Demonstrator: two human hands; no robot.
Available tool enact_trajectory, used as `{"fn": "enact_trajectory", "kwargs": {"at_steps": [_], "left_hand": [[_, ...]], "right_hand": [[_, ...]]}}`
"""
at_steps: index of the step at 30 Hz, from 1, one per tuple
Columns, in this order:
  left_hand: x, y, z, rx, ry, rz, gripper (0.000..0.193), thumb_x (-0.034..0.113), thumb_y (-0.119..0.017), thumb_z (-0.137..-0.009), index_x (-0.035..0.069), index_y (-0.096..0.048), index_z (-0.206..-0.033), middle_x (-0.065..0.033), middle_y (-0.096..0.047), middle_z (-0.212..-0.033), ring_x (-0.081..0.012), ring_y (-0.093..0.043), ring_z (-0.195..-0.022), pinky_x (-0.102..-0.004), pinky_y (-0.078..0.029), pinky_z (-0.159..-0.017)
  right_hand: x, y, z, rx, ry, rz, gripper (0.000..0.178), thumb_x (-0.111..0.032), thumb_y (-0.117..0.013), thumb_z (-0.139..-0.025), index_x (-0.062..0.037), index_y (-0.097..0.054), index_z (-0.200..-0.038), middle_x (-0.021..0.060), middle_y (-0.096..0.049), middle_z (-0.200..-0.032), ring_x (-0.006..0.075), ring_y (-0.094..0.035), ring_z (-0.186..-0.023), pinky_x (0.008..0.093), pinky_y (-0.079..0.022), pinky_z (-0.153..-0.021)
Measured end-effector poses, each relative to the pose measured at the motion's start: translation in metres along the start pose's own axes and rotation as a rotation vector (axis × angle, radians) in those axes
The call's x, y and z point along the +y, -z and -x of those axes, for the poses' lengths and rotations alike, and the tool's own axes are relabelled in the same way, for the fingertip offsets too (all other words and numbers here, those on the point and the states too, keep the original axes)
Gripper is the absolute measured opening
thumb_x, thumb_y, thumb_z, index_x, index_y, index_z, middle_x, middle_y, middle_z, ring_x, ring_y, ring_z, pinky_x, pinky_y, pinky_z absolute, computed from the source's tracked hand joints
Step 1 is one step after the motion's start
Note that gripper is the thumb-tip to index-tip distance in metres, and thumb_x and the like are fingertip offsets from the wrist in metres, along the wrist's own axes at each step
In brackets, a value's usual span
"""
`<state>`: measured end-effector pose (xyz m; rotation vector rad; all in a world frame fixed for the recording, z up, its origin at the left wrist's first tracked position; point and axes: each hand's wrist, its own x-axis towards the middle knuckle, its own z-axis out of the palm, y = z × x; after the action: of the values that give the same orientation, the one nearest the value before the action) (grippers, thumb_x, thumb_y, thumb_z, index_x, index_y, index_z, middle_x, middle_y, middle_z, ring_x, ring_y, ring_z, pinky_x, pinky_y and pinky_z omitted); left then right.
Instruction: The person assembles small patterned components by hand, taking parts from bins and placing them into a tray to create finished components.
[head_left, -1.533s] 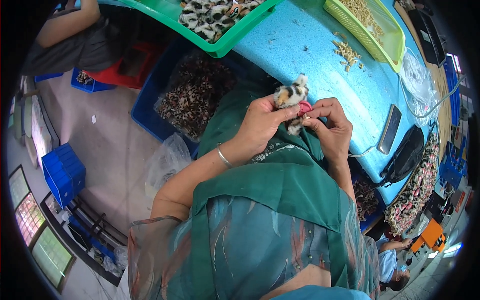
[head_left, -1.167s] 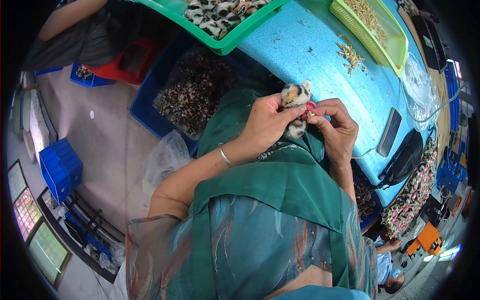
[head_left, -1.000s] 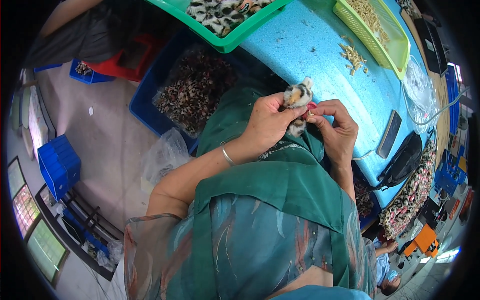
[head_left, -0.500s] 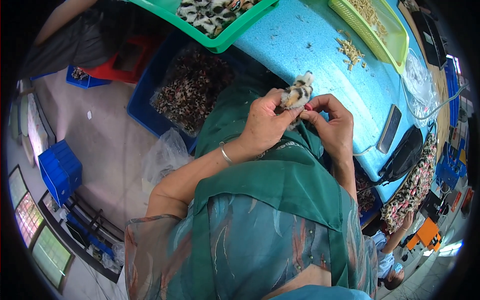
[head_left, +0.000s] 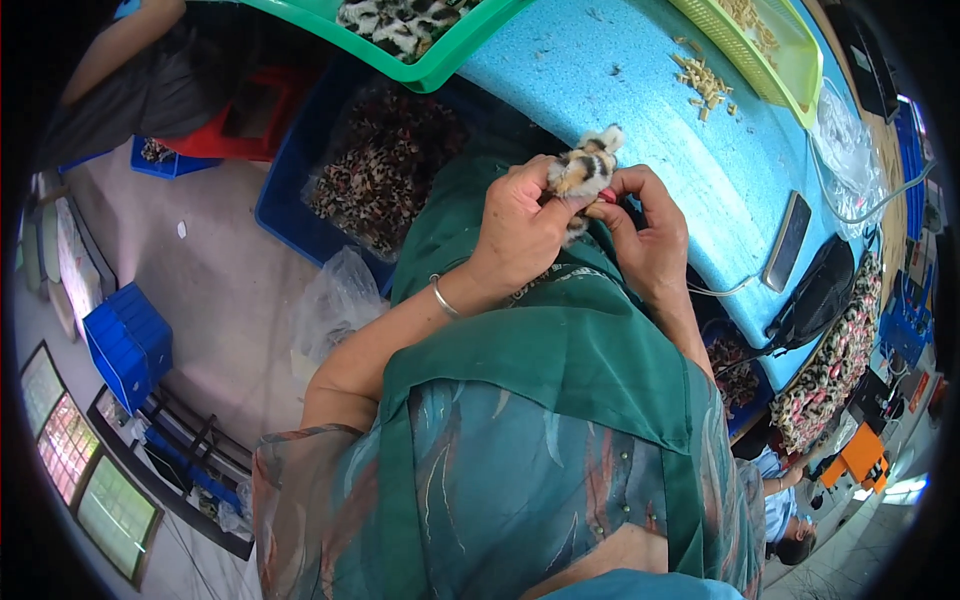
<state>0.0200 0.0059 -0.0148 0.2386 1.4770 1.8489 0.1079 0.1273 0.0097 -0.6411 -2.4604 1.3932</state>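
A small plush piece (head_left: 588, 168) in white, black and tan fur is held up over my lap, at the table's near edge. My left hand (head_left: 520, 215) grips it from the left, thumb across its lower part. Against its lower right side, my right hand (head_left: 650, 235) pinches with thumb and forefinger. Something small and red (head_left: 607, 196) shows at those fingertips; whether it belongs to the plush piece or is a separate bit, I cannot tell. The plush's lower end is partly hidden behind my fingers.
On the blue table (head_left: 560, 60) lie a pile of small tan pieces (head_left: 706, 85), a yellow-green basket (head_left: 800, 95), a phone (head_left: 787, 242) and a black bag (head_left: 815, 295). A green tray (head_left: 425, 75) of furry pieces overhangs at top left. A blue bin (head_left: 275, 205) stands left of my lap.
Both hands and the plush piece have shifted slightly left. The plush leans a little more to the right, and my right fingers are still pressed to it.
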Motion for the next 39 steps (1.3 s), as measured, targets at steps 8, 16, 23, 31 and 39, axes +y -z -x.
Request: {"fn": "enact_trajectory", "kwargs": {"at_steps": [8, 16, 23, 31, 39], "left_hand": [[-0.006, 0.008, 0.000, -0.026, -0.418, -0.390, 0.016, -0.001, -0.065, -0.077, 0.003, -0.066, -0.093, -0.0077, -0.062, -0.078, -0.0233, -0.058, -0.074, -0.0322, -0.046, -0.069], [-0.015, 0.004, -0.001, -0.012, -0.190, -0.158, 0.021, 0.003, -0.070, -0.078, 0.001, -0.064, -0.098, -0.0057, -0.063, -0.079, -0.0132, -0.059, -0.072, -0.0278, -0.047, -0.064], [0.001, 0.004, -0.002, -0.155, 0.085, -0.042, 0.025, 0.002, -0.066, -0.086, -0.002, -0.062, -0.110, -0.0052, -0.067, -0.098, -0.0076, -0.062, -0.085, -0.0229, -0.052, -0.075], [-0.003, 0.002, 0.001, -0.153, 0.235, 0.227, 0.021, 0.007, -0.063, -0.090, -0.001, -0.063, -0.109, -0.0050, -0.068, -0.095, -0.0078, -0.063, -0.082, -0.0210, -0.051, -0.071], [0.008, 0.006, 0.003, -0.058, -0.159, -0.371, 0.042, 0.005, -0.071, -0.075, 0.004, -0.059, -0.115, -0.0091, -0.064, -0.106, -0.0180, -0.059, -0.098, -0.0335, -0.045, -0.079]], "right_hand": [[0.011, 0.002, -0.003, -0.053, -0.031, -0.036, 0.020, 0.000, -0.071, -0.075, -0.0027, -0.056, -0.088, 0.0085, -0.058, -0.078, 0.0214, -0.058, -0.074, 0.0311, -0.048, -0.069], [0.024, 0.008, -0.012, -0.075, -0.202, -0.540, 0.012, 0.003, -0.068, -0.080, -0.0011, -0.060, -0.089, 0.0005, -0.062, -0.086, 0.0079, -0.058, -0.083, 0.0226, -0.049, -0.076], [0.028, 0.013, -0.011, -0.110, -0.269, -0.693, 0.012, 0.001, -0.069, -0.082, 0.0003, -0.063, -0.093, 0.0052, -0.066, -0.086, 0.0104, -0.062, -0.078, 0.0245, -0.052, -0.072], [0.030, 0.014, -0.009, -0.164, -0.334, -0.802, 0.010, 0.000, -0.068, -0.083, 0.0016, -0.062, -0.092, 0.0075, -0.066, -0.085, 0.0131, -0.063, -0.076, 0.0271, -0.053, -0.071], [0.016, 0.014, -0.009, -0.143, -0.232, -0.344, 0.009, 0.002, -0.067, -0.082, 0.0007, -0.061, -0.089, 0.0033, -0.064, -0.084, 0.0104, -0.061, -0.080, 0.0254, -0.050, -0.073]]}}
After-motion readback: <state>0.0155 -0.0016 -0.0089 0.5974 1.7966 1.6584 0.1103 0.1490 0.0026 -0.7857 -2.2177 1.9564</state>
